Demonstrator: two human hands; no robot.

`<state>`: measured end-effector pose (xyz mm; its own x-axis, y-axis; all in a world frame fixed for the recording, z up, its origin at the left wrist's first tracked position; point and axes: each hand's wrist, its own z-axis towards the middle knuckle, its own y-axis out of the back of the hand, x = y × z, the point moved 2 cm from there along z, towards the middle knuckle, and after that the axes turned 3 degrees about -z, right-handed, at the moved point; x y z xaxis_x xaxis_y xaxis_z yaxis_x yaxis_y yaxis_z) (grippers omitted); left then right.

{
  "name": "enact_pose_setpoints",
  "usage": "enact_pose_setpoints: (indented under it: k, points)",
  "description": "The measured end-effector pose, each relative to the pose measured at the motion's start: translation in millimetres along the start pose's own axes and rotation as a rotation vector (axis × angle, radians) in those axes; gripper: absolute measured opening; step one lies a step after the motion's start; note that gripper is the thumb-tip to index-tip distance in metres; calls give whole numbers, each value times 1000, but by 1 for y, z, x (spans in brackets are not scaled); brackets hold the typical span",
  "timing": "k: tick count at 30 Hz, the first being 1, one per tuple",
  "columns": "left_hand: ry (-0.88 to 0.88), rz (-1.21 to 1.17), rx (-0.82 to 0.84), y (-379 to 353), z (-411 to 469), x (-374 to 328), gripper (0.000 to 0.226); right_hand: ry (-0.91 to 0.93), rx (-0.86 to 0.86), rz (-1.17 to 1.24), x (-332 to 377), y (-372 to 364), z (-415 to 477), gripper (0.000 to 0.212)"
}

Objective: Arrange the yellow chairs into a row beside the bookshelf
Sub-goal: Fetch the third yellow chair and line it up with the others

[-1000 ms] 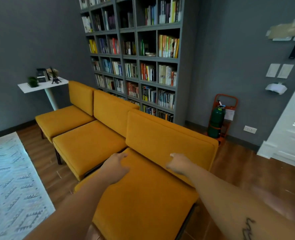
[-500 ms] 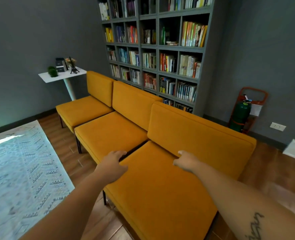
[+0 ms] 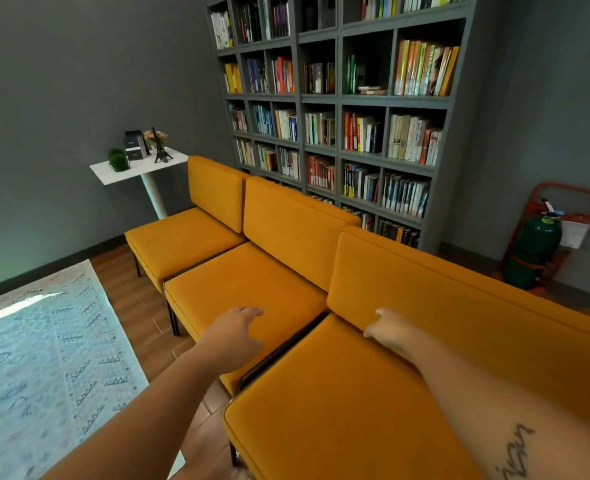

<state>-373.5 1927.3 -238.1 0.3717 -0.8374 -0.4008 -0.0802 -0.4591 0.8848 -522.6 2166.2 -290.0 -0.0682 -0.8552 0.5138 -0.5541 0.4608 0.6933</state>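
The near chair stands just beside the middle chair, seats narrowly apart, in the row along the bookshelf. Your left hand hangs over the middle seat's near corner, fingers loose, holding nothing. Your right hand sits in the crease under the near backrest, fingers hidden, so you cannot tell their grip. Expect soft padding over a stiff, likely heavy frame: take the frame under the seat or the backrest's top, not the cushion.

Wood floor carries three yellow chairs in row, patterned rug left, bookshelf behind, green extinguisher far right.
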Motion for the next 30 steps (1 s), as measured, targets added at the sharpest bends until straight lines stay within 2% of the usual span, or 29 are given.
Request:
enact_pose_setpoints:
  k: [6, 12, 18, 24, 30]
  points:
    - [-47, 71, 46, 7, 76, 2, 62, -66, -15, 14, 17, 15, 52, 71]
    - [-126, 74, 148, -3, 153, -24, 59, -140, -32, 83, 0, 31, 81, 68]
    - [-250, 89, 222, -11, 248, -69, 60, -290, -144, 76, -20, 64, 107, 69]
    - [-400, 125, 313, -20, 344, -116, 63, -437, -272, 166, -23, 100, 149, 71]
    - [-485, 147, 411, -40, 423, -148, 67, -524, -320, 174, -21, 125, 197, 73]
